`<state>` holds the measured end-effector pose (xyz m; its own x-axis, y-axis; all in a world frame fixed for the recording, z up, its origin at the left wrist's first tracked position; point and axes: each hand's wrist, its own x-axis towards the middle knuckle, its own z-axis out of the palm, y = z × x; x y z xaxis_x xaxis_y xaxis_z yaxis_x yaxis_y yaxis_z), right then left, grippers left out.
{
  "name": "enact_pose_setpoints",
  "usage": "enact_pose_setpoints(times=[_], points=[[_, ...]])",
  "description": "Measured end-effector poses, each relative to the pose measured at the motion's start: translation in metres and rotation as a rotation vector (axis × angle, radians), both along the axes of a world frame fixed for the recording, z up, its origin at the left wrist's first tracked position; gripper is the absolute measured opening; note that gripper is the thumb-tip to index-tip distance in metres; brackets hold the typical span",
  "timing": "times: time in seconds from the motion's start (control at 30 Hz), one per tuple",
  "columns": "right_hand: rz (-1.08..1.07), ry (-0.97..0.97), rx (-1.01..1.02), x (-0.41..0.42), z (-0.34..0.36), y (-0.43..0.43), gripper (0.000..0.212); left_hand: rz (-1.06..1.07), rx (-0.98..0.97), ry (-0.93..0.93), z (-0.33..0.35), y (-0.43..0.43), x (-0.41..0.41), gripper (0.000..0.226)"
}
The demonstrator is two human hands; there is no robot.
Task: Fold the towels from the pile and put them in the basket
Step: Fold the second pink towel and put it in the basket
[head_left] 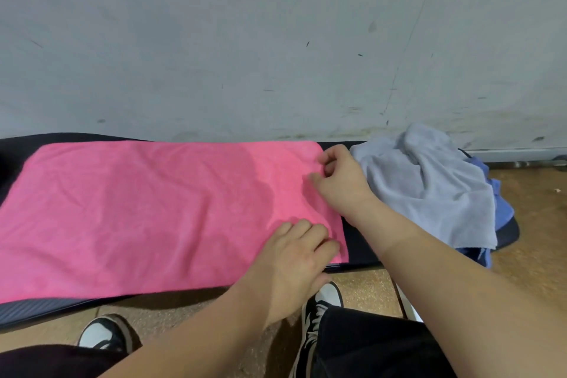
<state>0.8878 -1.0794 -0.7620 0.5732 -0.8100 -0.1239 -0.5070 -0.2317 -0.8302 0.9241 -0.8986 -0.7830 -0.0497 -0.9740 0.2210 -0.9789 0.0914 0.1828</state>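
Note:
A pink towel [153,209] lies spread flat across a dark padded bench [362,255]. My right hand [340,178] pinches the towel's right edge near its far corner, fingers curled on the cloth. My left hand [294,261] rests on the towel's near right corner with curled fingers on the fabric. To the right sits the pile: a crumpled light grey towel [429,184] on top of blue towels [500,209]. No basket is in view.
A scuffed grey wall [276,40] rises right behind the bench. Brown speckled floor [537,224] shows to the right and below. My two black-and-white shoes [104,334] stand on the floor by the bench's front edge.

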Motion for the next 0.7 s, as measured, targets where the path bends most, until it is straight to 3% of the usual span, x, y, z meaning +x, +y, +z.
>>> enact_pose_setpoints(times=[0.1, 0.23, 0.37, 0.43, 0.5, 0.57, 0.63, 0.7], points=[[0.066, -0.046, 0.053, 0.006, 0.005, -0.004, 0.022, 0.027, 0.001, 0.026, -0.003, -0.008, -0.004, 0.025], [0.051, -0.06, 0.047, 0.018, 0.004, -0.013, 0.015, 0.101, -0.062, 0.306, -0.004, -0.004, -0.005, 0.007], [-0.034, -0.034, -0.007, 0.029, -0.003, -0.024, 0.009, 0.224, -0.036, 0.68, 0.014, 0.004, -0.003, 0.025], [-0.131, -0.027, 0.015, 0.034, -0.004, -0.03, 0.028, 0.306, -0.008, 0.846, 0.023, 0.008, -0.001, 0.026], [-0.244, -0.047, 0.09, 0.038, 0.001, -0.032, 0.038, 0.351, -0.043, 0.981, 0.032, 0.011, -0.001, 0.03], [-0.335, -0.146, 0.267, 0.044, 0.005, -0.034, 0.011, 0.39, -0.062, 1.051, 0.04, 0.012, -0.002, 0.036], [-0.389, -0.222, 0.458, 0.05, 0.01, -0.034, 0.029, 0.42, -0.036, 1.114, 0.046, 0.012, -0.001, 0.034], [-0.391, -0.225, 0.431, 0.049, 0.009, -0.037, 0.027, 0.457, 0.005, 1.182, 0.051, 0.013, -0.001, 0.024]])
